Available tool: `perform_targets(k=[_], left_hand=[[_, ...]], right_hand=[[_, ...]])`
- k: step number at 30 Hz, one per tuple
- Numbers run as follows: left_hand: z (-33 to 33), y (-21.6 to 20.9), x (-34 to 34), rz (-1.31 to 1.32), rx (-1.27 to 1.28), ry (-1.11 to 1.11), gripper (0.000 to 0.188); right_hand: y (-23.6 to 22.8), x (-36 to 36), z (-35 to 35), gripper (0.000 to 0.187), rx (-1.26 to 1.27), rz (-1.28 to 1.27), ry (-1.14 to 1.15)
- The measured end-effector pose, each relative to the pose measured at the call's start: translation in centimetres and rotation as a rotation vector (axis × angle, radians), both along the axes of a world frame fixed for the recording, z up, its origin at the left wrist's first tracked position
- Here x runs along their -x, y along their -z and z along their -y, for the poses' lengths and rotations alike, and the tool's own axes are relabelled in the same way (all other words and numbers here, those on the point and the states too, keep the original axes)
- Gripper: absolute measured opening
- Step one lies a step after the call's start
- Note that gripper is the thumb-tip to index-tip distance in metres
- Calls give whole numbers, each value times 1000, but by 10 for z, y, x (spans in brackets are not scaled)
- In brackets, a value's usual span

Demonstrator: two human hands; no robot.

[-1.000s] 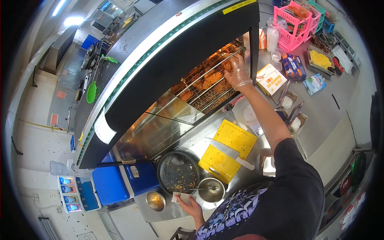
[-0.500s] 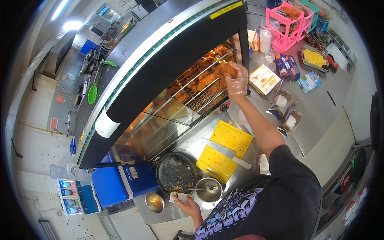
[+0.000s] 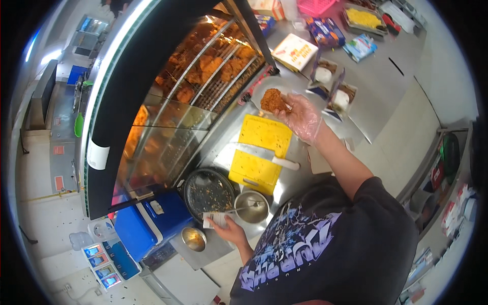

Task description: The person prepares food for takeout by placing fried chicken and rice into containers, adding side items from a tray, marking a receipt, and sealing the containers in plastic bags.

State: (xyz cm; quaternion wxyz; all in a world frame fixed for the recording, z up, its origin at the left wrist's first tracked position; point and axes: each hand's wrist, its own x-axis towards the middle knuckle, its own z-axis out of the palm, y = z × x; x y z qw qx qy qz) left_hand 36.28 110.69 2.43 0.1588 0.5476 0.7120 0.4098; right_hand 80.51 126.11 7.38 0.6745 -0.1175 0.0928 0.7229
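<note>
My right hand (image 3: 304, 119), in a clear plastic glove, grips a piece of fried chicken (image 3: 272, 100) above a pale round plate or lid (image 3: 281, 83). To its left stands a glass-fronted warming cabinet (image 3: 127, 76), where more fried chicken (image 3: 209, 65) lies on wire racks. My left hand (image 3: 231, 231), bare, pinches a small white printed slip (image 3: 208, 220) near a steel bowl (image 3: 264, 213) with a fork in it. Between my hands a yellow cutting board (image 3: 268, 133) lies on the steel counter, with a white-handled knife (image 3: 285, 163) across it.
Two open boxes hold white rice (image 3: 323, 75) and brown food, right of the cabinet. Beyond are a white printed carton (image 3: 295, 52) and a tray of yellow food (image 3: 363, 19). A black round pan (image 3: 206, 189), a small bowl (image 3: 194, 239) and a blue cooler (image 3: 134, 229) stand lower left.
My right hand has come out of the cabinet with the chicken and moved down over the counter. My left hand still holds the slip. The whole view has shifted.
</note>
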Motion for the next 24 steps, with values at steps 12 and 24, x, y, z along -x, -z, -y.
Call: perform_targets(k=[12,24], left_hand=[[7,3,-41,53,10,132,72],[20,2,-66,51,18,155,71]], right_hand=[[38,-26,135,43,130,621,-73],[80,-88,284,47,86,1250,-432]])
